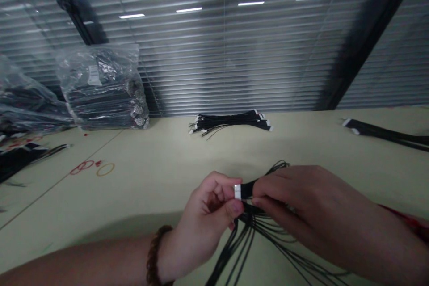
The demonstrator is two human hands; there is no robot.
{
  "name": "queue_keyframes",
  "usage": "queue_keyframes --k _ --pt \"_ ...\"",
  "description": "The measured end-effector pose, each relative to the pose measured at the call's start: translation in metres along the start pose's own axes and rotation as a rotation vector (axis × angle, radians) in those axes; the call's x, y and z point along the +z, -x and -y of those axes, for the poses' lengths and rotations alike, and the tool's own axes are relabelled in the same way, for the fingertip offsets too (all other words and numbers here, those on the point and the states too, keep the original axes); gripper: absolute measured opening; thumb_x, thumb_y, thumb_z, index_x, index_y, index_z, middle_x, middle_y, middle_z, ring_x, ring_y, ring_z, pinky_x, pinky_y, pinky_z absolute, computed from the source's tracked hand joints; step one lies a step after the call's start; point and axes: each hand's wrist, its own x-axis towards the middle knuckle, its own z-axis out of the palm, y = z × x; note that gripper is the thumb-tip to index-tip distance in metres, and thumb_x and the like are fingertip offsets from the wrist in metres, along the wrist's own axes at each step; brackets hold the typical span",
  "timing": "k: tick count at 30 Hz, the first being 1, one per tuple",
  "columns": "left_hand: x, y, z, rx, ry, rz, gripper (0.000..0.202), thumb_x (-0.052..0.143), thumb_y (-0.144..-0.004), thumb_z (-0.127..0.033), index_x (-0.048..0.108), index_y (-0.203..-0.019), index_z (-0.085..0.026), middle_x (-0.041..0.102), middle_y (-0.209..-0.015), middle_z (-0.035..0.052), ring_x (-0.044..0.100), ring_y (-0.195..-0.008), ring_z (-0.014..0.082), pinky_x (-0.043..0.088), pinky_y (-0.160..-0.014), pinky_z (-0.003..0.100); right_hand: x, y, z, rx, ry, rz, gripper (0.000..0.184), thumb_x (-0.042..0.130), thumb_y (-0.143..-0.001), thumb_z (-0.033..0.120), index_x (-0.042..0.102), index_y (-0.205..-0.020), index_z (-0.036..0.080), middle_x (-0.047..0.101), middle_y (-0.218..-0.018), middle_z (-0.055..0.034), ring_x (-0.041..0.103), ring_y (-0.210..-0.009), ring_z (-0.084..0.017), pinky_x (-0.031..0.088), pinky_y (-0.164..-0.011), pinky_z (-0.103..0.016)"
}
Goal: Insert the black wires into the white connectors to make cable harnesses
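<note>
The pale tabletop runs beneath everything, with a clear bag of dark cables at its far left. The right hand pinches a flat black band of wires; the left hand has thumb and forefinger closed about its white end piece. That bundle of black wires is held above the near tabletop, between both hands, loose strands fanning downward. Done well, the handling would keep the white end square and lightly pinched, with the loose strands clear of the fingers and no sharp bend beside the end piece. The right fingertips' exact contact is partly hidden, the lower strands leave the bottom edge, and detail on the white end is too blurred to read.
</note>
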Motion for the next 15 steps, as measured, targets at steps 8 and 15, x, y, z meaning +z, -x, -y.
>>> queue_keyframes --k 8,15 --pt "0.0 -0.002 0.0 -0.01 -0.061 -0.026 0.028 0.071 -0.069 -0.034 0.057 -0.085 -0.017 0.047 -0.062 -0.0041 0.042 -0.054 0.0076 0.035 -0.046 0.019 0.004 -0.004 0.001 -0.052 0.049 -0.035 0.015 0.046 -0.084 0.017 0.054 -0.072 0.02 0.055 -0.062 0.0018 0.048 -0.054 -0.014 0.025 -0.054 -0.028" --pt "-0.002 -0.008 -0.004 -0.002 -0.041 -0.155 0.023 0.068 -0.074 -0.025 0.057 -0.092 -0.016 0.05 -0.061 -0.0052 0.04 -0.051 0.0053 0.03 -0.046 0.017 -0.012 0.034 -0.019 -0.013 0.143 -0.077 0.016 0.046 -0.082 0.03 0.059 -0.074 0.025 0.055 -0.063 0.0009 0.044 -0.049 -0.013 0.024 -0.052 -0.029"
